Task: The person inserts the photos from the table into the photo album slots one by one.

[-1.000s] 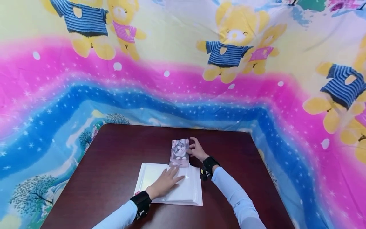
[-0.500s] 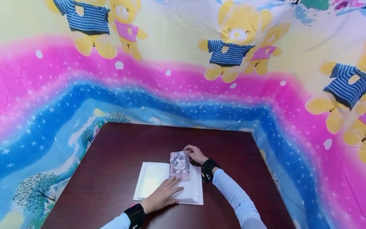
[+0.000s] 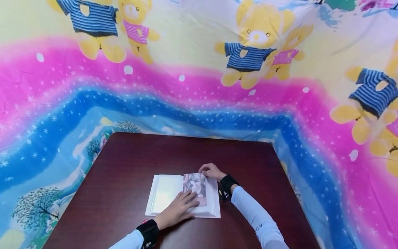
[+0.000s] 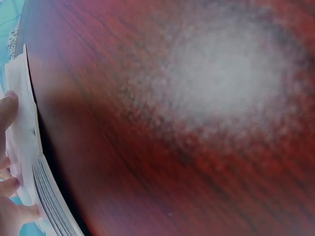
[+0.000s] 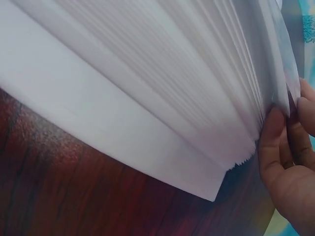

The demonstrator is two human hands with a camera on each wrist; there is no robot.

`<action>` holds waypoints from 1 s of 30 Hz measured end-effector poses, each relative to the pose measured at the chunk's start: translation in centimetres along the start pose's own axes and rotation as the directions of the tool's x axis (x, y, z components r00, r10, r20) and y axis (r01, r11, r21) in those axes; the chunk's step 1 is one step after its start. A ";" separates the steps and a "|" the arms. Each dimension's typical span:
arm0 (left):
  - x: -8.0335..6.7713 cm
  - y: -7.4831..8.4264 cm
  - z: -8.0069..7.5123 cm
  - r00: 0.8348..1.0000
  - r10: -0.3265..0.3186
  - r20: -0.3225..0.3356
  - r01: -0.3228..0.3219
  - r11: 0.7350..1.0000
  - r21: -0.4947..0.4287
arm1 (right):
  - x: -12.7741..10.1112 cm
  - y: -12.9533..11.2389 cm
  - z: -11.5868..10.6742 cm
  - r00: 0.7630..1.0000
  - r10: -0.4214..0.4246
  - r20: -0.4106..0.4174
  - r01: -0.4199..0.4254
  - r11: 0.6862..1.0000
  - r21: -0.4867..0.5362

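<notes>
Looks like a makeshift recording corner in a home-type room: dark red wood-grain table boxed in on all sides by a hung children's bedsheet with cartoon teddy bears, pink and blue starry bands.

White album lies open flat on the table; cat photo is seated upright on its right-hand page.

Album pages: a thick white stack is seen fanned out, filling most of the view.
Right hand: the far top corner of the pages is pinched by its fingertips.
Table: dark red wood is shown beneath the stack.
</notes>
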State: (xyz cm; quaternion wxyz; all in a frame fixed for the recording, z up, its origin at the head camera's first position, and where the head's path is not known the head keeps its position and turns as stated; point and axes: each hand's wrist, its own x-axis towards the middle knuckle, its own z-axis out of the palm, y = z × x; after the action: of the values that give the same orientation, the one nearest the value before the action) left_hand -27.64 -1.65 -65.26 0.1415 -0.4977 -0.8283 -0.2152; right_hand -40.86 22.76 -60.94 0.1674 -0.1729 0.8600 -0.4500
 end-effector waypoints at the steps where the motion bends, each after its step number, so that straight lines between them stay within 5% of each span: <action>1: 0.0 0.0 0.1 1.000 0.010 -0.006 -0.010 1.000 0.002 | 0.1 0.3 0.1 1.000 -0.006 0.007 0.006 1.000 -0.018; 9: 0.4 0.1 0.3 0.999 0.018 -0.051 -0.017 1.000 0.022 | -1.3 0.9 0.3 0.992 -0.125 -0.013 0.122 0.981 -0.149; 12: -0.2 0.2 -0.1 0.990 -0.031 -0.134 0.033 0.999 0.006 | -2.9 1.0 0.7 0.986 -0.157 -0.052 0.144 0.971 -0.192; 14: -1.2 0.1 -0.9 0.961 -0.114 -0.253 0.120 0.993 0.010 | -4.3 1.3 1.2 0.988 -0.142 -0.064 0.123 0.964 -0.235; 16: -2.6 -0.1 -2.0 0.881 -0.264 -0.393 0.286 0.958 -0.004 | -5.9 1.7 1.6 0.990 -0.120 -0.069 0.096 0.952 -0.290; 17: -3.4 -0.3 -2.7 0.818 -0.365 -0.444 0.391 0.920 -0.035 | -6.6 2.0 1.8 0.993 -0.093 -0.071 0.065 0.945 -0.322; 19: -4.8 -0.7 -4.2 0.670 -0.591 -0.449 0.594 0.790 -0.153 | -8.0 2.5 2.2 0.995 -0.063 -0.077 0.031 0.929 -0.370; 21: -5.9 -1.2 -5.6 0.513 -0.791 -0.332 0.742 0.604 -0.292 | -9.1 3.0 2.5 0.995 -0.043 -0.089 0.005 0.923 -0.384; 23: -6.4 -2.0 -6.6 0.394 -0.912 -0.118 0.793 0.402 -0.458 | -9.7 3.4 2.8 0.993 -0.055 -0.105 0.011 0.926 -0.378; 25: -6.4 -3.0 -7.4 0.319 -0.942 0.100 0.770 0.196 -0.608 | -9.8 3.6 2.9 0.989 -0.087 -0.122 0.035 0.925 -0.378; 28: -6.1 -4.5 -7.9 0.259 -0.919 0.298 0.693 -0.039 -0.720 | -9.5 3.7 3.2 0.983 -0.135 -0.125 0.078 0.920 -0.385; 29: -6.0 -4.8 -8.0 0.250 -0.909 0.333 0.678 -0.082 -0.731 | -9.3 3.7 3.4 0.983 -0.138 -0.121 0.083 0.921 -0.381; 30: -5.8 -5.1 -8.2 0.248 -0.906 0.342 0.681 -0.088 -0.727 | -9.1 3.6 3.5 0.984 -0.137 -0.116 0.083 0.920 -0.382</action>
State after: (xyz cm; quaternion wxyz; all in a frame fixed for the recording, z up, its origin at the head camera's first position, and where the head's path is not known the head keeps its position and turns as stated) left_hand -29.26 -12.24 -61.88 -0.1407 0.1336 -0.7356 -0.6490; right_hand -31.77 26.25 -64.67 0.0447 -0.2180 0.9287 -0.2967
